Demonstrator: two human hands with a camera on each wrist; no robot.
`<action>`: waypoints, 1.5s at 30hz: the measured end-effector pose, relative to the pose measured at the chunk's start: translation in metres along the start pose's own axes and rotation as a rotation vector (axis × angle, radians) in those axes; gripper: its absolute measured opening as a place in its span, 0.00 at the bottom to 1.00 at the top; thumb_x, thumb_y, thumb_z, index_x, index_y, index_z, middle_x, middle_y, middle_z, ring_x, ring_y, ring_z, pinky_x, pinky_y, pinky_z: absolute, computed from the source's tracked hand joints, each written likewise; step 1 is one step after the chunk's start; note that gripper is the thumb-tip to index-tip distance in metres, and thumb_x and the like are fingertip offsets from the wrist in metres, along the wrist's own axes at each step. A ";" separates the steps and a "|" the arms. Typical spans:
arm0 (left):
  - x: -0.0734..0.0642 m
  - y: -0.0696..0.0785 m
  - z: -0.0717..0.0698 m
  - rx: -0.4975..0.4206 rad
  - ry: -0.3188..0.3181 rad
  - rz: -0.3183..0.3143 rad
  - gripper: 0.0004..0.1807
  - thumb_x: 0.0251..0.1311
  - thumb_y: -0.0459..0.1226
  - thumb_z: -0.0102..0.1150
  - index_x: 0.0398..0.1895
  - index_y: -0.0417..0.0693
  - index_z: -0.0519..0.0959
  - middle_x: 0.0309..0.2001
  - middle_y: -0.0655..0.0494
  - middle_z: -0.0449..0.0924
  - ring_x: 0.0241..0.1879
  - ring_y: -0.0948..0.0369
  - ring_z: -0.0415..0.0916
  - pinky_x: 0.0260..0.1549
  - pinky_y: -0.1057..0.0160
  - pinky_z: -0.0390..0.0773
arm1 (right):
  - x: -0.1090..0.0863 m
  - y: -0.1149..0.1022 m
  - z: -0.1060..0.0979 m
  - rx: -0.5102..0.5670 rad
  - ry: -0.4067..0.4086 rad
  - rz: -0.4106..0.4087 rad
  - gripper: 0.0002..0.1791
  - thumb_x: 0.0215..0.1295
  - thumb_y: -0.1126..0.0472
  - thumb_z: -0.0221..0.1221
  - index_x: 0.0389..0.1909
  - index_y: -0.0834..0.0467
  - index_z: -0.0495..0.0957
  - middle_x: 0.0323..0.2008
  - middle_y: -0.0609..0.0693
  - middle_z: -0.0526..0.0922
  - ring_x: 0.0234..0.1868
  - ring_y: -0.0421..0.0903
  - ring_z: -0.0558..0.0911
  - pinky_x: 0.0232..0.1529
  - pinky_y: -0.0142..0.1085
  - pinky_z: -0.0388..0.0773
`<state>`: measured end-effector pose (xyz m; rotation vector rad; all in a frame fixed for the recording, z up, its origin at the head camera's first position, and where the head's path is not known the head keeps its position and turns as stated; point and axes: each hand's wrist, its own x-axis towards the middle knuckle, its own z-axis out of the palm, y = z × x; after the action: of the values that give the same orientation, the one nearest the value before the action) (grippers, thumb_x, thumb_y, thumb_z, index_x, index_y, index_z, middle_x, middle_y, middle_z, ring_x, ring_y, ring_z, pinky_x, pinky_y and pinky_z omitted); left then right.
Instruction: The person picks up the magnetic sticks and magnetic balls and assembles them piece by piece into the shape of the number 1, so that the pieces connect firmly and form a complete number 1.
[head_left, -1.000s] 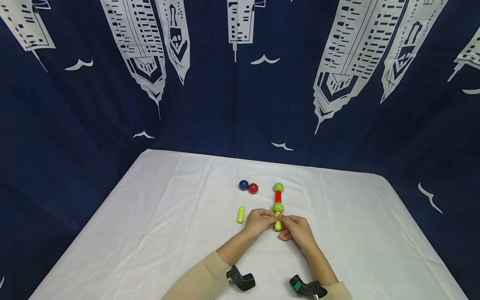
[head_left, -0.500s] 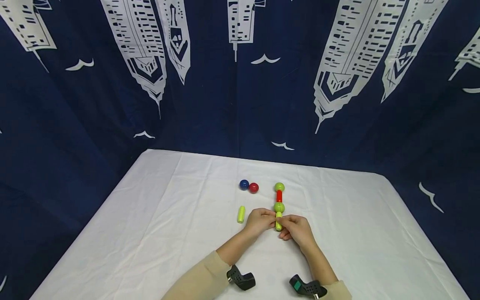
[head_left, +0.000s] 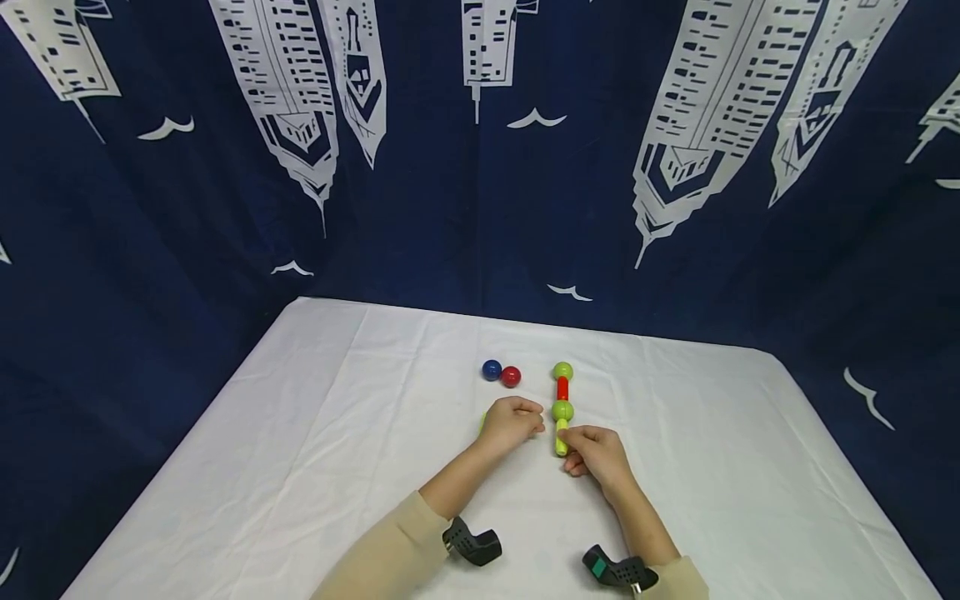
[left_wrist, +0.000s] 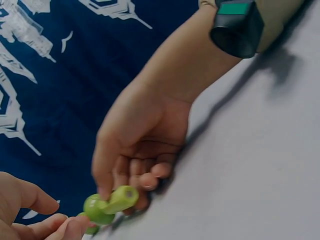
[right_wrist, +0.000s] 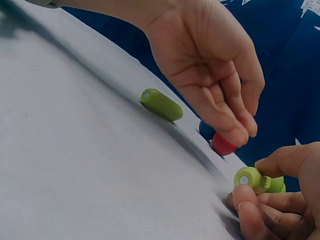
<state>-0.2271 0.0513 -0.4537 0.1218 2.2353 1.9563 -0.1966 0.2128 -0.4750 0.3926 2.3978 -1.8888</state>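
Observation:
In the head view my right hand [head_left: 598, 457] pinches a yellow-green rod [head_left: 562, 442] between thumb and finger. That rod joins a green ball [head_left: 562, 412], then a red rod [head_left: 562, 388] and another green ball [head_left: 562, 371], in a line pointing away from me. My left hand [head_left: 510, 425] hovers just left of this chain, fingers loosely bent and holding nothing. A second, loose yellow-green rod [right_wrist: 162, 105] lies on the cloth; in the head view my left hand mostly covers it. From the left wrist, the pinched rod's holed end [left_wrist: 129, 194] shows.
Beyond my left hand, a blue ball [head_left: 491, 370] and a red ball [head_left: 511, 377] sit side by side. White cloth [head_left: 360, 467] covers the table. A dark blue curtain [head_left: 420, 208] with white building prints hangs behind it.
My left hand has come off the rod and shifted left and slightly away from me, now covering most of the loose rod. The right hand keeps its pinch.

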 end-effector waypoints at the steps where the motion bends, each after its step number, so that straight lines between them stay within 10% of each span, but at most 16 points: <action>1: 0.002 0.002 -0.002 0.008 -0.002 0.007 0.11 0.53 0.27 0.57 0.39 0.31 0.81 0.26 0.50 0.84 0.26 0.65 0.79 0.28 0.70 0.78 | 0.001 0.000 0.000 -0.002 0.000 0.002 0.15 0.63 0.62 0.61 0.39 0.73 0.80 0.15 0.49 0.76 0.14 0.39 0.75 0.17 0.28 0.75; 20: 0.045 0.019 -0.054 0.176 0.109 0.123 0.13 0.54 0.28 0.60 0.44 0.34 0.83 0.35 0.50 0.84 0.34 0.61 0.78 0.32 0.69 0.74 | 0.014 -0.001 -0.002 0.071 0.002 0.028 0.18 0.63 0.62 0.61 0.44 0.75 0.79 0.15 0.49 0.76 0.12 0.37 0.74 0.16 0.28 0.74; 30: 0.067 0.015 -0.062 0.258 0.016 0.233 0.16 0.53 0.26 0.63 0.47 0.31 0.80 0.45 0.39 0.82 0.41 0.55 0.79 0.40 0.65 0.78 | 0.016 0.000 -0.001 0.064 0.005 0.033 0.16 0.63 0.62 0.61 0.41 0.74 0.80 0.15 0.49 0.76 0.11 0.36 0.73 0.15 0.27 0.73; 45: 0.094 0.010 -0.071 0.662 -0.169 0.417 0.20 0.52 0.35 0.71 0.50 0.40 0.81 0.48 0.49 0.82 0.51 0.54 0.76 0.53 0.58 0.73 | 0.016 0.003 0.001 0.069 0.007 0.011 0.18 0.64 0.62 0.60 0.44 0.76 0.79 0.15 0.49 0.76 0.11 0.36 0.74 0.15 0.27 0.74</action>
<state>-0.3324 -0.0003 -0.4419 0.8540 2.7966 1.1876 -0.2119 0.2151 -0.4816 0.4166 2.3340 -1.9730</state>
